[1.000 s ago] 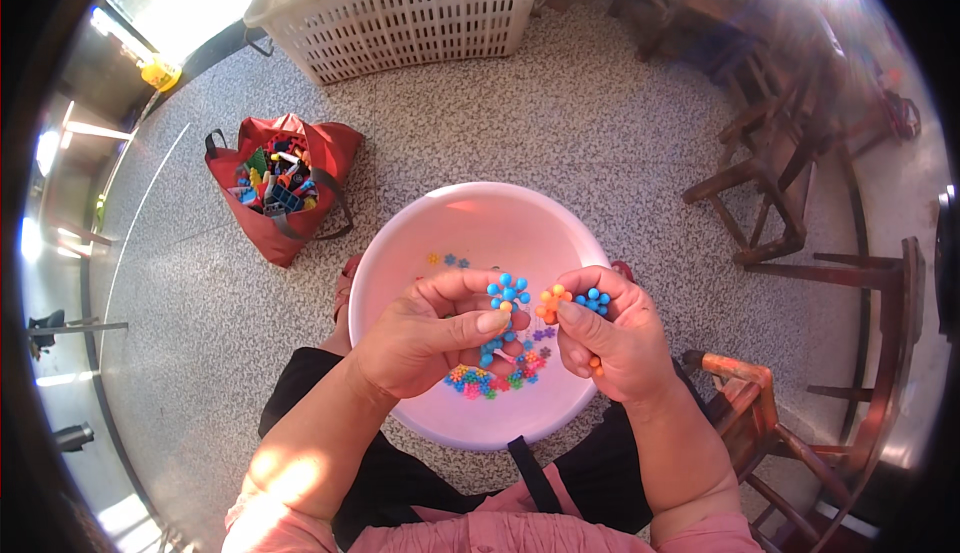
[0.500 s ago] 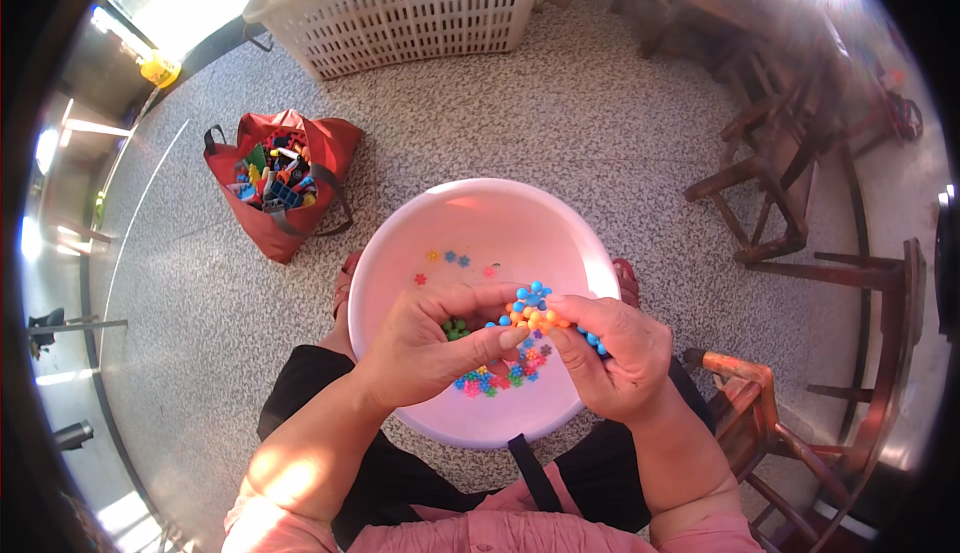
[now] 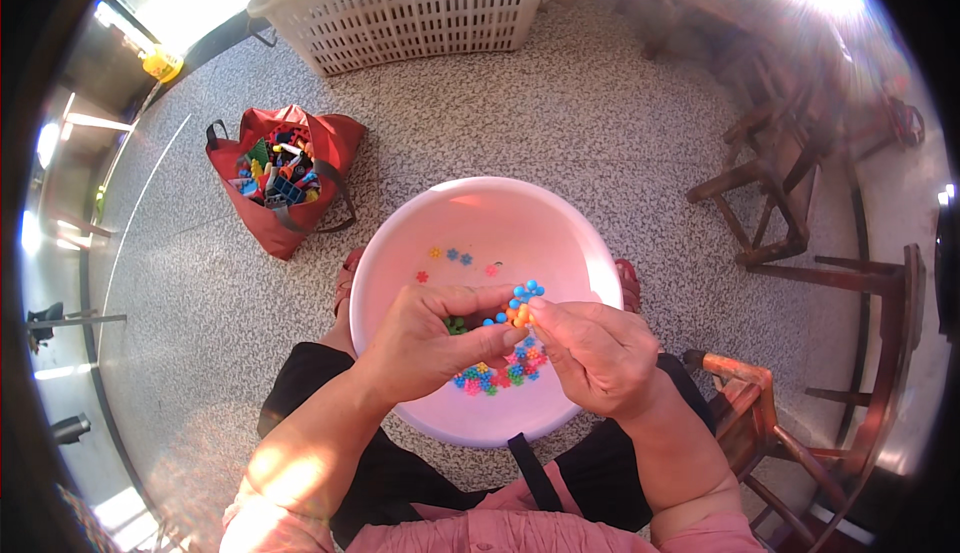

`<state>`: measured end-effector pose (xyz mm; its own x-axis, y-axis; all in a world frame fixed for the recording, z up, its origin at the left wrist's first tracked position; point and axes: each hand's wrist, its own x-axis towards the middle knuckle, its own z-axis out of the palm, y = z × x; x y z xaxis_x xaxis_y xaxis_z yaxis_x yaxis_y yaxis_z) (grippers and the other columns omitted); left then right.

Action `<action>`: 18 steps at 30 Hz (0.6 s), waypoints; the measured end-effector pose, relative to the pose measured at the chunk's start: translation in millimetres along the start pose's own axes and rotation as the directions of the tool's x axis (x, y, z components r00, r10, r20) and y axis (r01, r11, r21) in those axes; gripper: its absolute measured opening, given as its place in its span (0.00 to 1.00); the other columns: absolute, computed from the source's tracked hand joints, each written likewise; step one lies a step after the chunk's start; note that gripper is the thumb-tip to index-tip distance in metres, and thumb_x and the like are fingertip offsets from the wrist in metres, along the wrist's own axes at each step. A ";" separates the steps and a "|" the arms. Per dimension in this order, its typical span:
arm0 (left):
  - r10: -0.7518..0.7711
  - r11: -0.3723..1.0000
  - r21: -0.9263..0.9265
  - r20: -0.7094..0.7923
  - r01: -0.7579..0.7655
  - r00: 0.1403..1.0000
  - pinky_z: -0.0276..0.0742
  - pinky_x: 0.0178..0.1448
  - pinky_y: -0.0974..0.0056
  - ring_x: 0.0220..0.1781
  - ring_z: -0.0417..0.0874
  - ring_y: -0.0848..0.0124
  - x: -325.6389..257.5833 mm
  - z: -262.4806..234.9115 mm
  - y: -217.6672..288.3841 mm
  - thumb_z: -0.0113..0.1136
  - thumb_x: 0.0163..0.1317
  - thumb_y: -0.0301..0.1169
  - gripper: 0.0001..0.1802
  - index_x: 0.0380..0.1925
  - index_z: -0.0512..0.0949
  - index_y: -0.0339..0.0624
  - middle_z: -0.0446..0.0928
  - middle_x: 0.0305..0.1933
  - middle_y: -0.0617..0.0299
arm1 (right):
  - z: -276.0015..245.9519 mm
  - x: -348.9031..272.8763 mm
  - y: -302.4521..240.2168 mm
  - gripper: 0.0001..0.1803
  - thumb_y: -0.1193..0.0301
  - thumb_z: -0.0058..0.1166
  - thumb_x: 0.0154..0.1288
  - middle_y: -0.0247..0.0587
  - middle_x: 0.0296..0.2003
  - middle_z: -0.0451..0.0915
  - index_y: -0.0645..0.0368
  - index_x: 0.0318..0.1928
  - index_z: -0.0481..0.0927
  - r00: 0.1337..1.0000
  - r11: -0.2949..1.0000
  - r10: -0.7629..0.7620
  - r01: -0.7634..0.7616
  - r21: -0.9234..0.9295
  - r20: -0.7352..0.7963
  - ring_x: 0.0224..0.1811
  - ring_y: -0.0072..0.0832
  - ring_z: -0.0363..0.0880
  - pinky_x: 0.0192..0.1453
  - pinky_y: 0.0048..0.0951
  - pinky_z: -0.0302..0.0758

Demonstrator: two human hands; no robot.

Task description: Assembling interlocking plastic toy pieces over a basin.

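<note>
Above a pink basin [image 3: 400, 218] between my knees, I hold a joined cluster of flower-shaped, ball-tipped plastic building pieces [image 3: 521, 311]. Blue, orange and green parts of it show. My left hand [image 3: 425, 343] is closed round the cluster from the left, with the thumb below and the fingers above. From the right, my right hand [image 3: 600, 353] pinches the orange and blue part between thumb and forefinger. Its fingers hide part of the cluster. Loose flower pieces [image 3: 490, 380] in many colours lie heaped at the near side of the basin, and several single ones [image 3: 452, 255] lie farther back.
A red bag [image 3: 335, 138] full of mixed toy bricks stands on the speckled floor at the left. Beyond it is a white slotted plastic basket [image 3: 410, 23]. Wooden stools [image 3: 750, 218] stand at the right, and an orange-brown wooden chair [image 3: 740, 383] is close to my right knee.
My right hand has turned and shifted a little left, its fingertips now closer together on the orange part. The blue balls that showed under that hand are out of sight. My left hand stays put.
</note>
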<state>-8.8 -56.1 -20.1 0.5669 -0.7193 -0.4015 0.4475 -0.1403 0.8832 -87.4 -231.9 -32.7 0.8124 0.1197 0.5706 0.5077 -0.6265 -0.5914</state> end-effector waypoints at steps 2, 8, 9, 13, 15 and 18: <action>0.002 1.000 -0.006 -0.004 -0.002 1.000 0.75 0.33 0.76 0.29 0.78 0.81 -1.0 -2.6 -0.6 0.60 0.56 0.26 0.19 0.48 0.74 0.36 0.79 0.31 0.63 | 2.8 1.7 -1.2 0.20 0.85 0.55 0.45 0.43 0.32 0.78 0.67 0.44 0.74 1.000 1.000 0.005 -0.005 0.010 -0.002 0.29 0.33 0.79 0.31 0.28 0.77; -0.023 0.999 -0.045 -0.006 0.023 1.000 0.76 0.34 0.75 0.30 0.78 0.80 2.6 -1.2 -2.9 0.61 0.55 0.27 0.19 0.48 0.74 0.36 0.79 0.32 0.62 | 2.0 1.7 0.5 0.18 0.84 0.55 0.47 0.44 0.29 0.78 0.67 0.43 0.74 1.000 1.000 0.013 -0.013 -0.005 -0.011 0.27 0.34 0.79 0.29 0.28 0.77; -0.033 0.998 -0.052 -0.006 0.032 0.999 0.76 0.35 0.75 0.30 0.78 0.80 2.7 -1.6 -3.6 0.61 0.55 0.27 0.19 0.48 0.74 0.36 0.79 0.32 0.62 | 3.1 1.0 1.0 0.17 0.84 0.54 0.48 0.44 0.28 0.78 0.68 0.42 0.74 1.000 1.000 0.012 -0.012 -0.011 -0.006 0.27 0.34 0.79 0.29 0.28 0.77; -0.055 0.997 -0.045 -0.005 0.055 0.998 0.76 0.35 0.75 0.30 0.79 0.79 2.7 -2.1 -4.2 0.60 0.55 0.26 0.19 0.47 0.74 0.36 0.79 0.32 0.62 | 4.1 0.7 0.6 0.15 0.83 0.54 0.49 0.44 0.28 0.78 0.68 0.41 0.74 1.000 1.000 0.021 -0.021 -0.022 0.001 0.26 0.34 0.78 0.28 0.29 0.76; -0.054 0.997 -0.047 -0.002 0.054 0.999 0.76 0.35 0.75 0.30 0.79 0.79 3.1 -2.1 -6.5 0.60 0.55 0.26 0.19 0.47 0.74 0.36 0.79 0.32 0.62 | 3.9 0.8 0.0 0.15 0.83 0.54 0.48 0.43 0.27 0.77 0.67 0.40 0.74 0.999 0.999 0.033 -0.032 -0.022 0.015 0.26 0.33 0.78 0.27 0.28 0.76; -0.057 0.997 -0.053 0.001 0.057 0.998 0.76 0.35 0.75 0.30 0.79 0.79 3.9 -1.8 -9.1 0.60 0.55 0.26 0.19 0.47 0.74 0.36 0.79 0.32 0.62 | 4.0 -0.4 0.5 0.15 0.83 0.55 0.47 0.43 0.26 0.77 0.67 0.40 0.74 0.999 0.999 0.040 -0.040 0.001 0.021 0.26 0.33 0.78 0.28 0.28 0.76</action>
<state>-9.4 -56.4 -30.1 0.5397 -0.7112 -0.4504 0.5148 -0.1445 0.8450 -86.3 -229.2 -35.5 0.8379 0.1103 0.5346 0.4750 -0.6299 -0.6145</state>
